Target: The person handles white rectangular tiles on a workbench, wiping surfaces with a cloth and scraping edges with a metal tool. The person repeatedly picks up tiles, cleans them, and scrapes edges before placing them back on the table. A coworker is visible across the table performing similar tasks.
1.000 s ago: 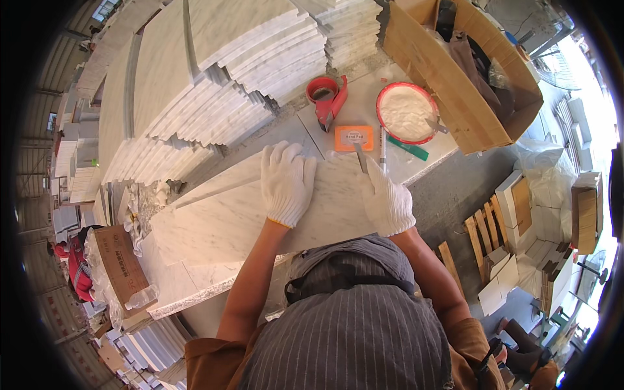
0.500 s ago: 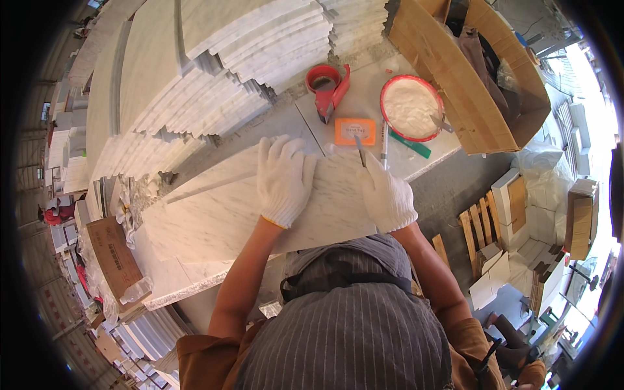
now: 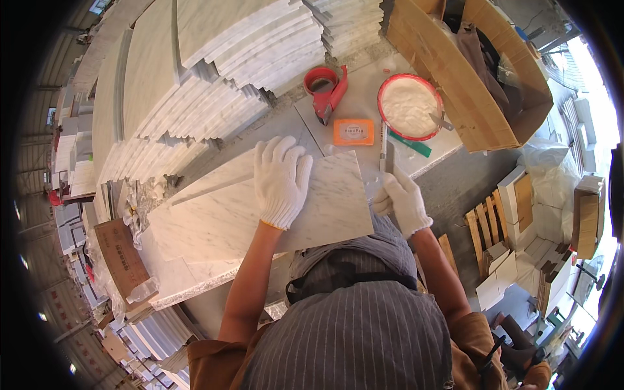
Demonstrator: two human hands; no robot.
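Two hands: gloved left hand (image 3: 281,181) lies flat, fingers spread, on the marble slab (image 3: 260,208); right hand (image 3: 400,198) grips a thin blade tool (image 3: 383,148) at the slab's right edge
Bowl: red-rimmed bowl (image 3: 410,106) holds white paste
Box: open cardboard box (image 3: 474,71) at right holds dark items
Edges: slab overhangs the bench toward the person
Package: orange rectangular pad (image 3: 353,132) beside red tape dispenser (image 3: 325,91)

Tape dispenser (image 3: 325,91) left of bowl (image 3: 411,107), pad (image 3: 353,132) between, behind slab (image 3: 260,208).
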